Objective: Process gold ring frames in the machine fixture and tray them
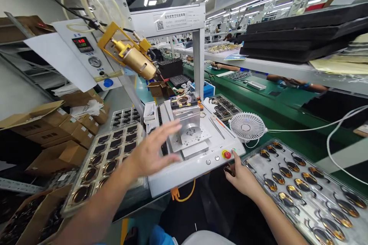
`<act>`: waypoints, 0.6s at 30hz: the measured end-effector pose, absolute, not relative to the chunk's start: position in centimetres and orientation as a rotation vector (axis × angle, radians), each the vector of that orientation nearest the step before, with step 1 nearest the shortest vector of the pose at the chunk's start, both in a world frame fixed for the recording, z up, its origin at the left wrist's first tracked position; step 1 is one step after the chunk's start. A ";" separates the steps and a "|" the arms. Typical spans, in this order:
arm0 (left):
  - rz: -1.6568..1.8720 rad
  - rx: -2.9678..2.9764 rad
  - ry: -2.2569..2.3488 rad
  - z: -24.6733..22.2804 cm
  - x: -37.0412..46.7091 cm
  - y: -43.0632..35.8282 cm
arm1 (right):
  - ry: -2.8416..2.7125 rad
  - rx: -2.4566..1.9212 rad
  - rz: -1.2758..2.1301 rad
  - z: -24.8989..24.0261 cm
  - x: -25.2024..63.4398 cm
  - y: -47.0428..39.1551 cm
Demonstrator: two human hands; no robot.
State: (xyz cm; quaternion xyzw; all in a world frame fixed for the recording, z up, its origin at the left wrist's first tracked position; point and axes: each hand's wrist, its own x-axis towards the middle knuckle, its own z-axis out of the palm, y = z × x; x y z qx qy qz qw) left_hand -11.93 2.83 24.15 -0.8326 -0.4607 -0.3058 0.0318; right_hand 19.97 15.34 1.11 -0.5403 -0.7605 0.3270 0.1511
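Observation:
My left hand [155, 151], a little blurred, hangs in front of the metal fixture [190, 128] with fingers apart and nothing in it. On top of the fixture sits a black holder [184, 101] with a round part. My right hand [241, 176] is at the machine base's front right corner, its index finger at a green-lit button [234, 150] beside the red emergency button [227, 154]. A small dark piece [229, 170] shows by the right thumb and fingers; the curled fingers are partly hidden. Above the fixture slants a gold cylinder [139, 63].
At the left is a tray of round and square parts [113, 160]; at the right lies a tray of coiled parts with wires [301, 185]. A white fan [247, 127] and tweezers [217, 127] are near the base. Another person's hands [293, 82] show across the bench.

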 end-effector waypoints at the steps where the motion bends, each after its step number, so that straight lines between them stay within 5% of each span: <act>1: -1.032 -2.618 -1.477 22.3 -11.3 1.6 | -2.149 -1.550 0.943 1.3 20.0 15.5; 5: -1.502 -2.738 -2.139 11.7 -7.0 0.7 | -1.959 -1.500 1.149 3.0 20.6 15.0; 10: -2.958 -2.284 -2.273 0.5 0.2 1.3 | -1.645 -1.061 1.620 3.9 20.0 10.5; 13: -3.458 -1.973 -2.110 -1.7 2.0 0.8 | -1.522 -1.002 1.613 2.6 18.6 7.7; 18: -3.761 -1.782 -2.039 -1.4 1.9 0.7 | -1.607 -0.967 1.461 1.3 17.5 6.2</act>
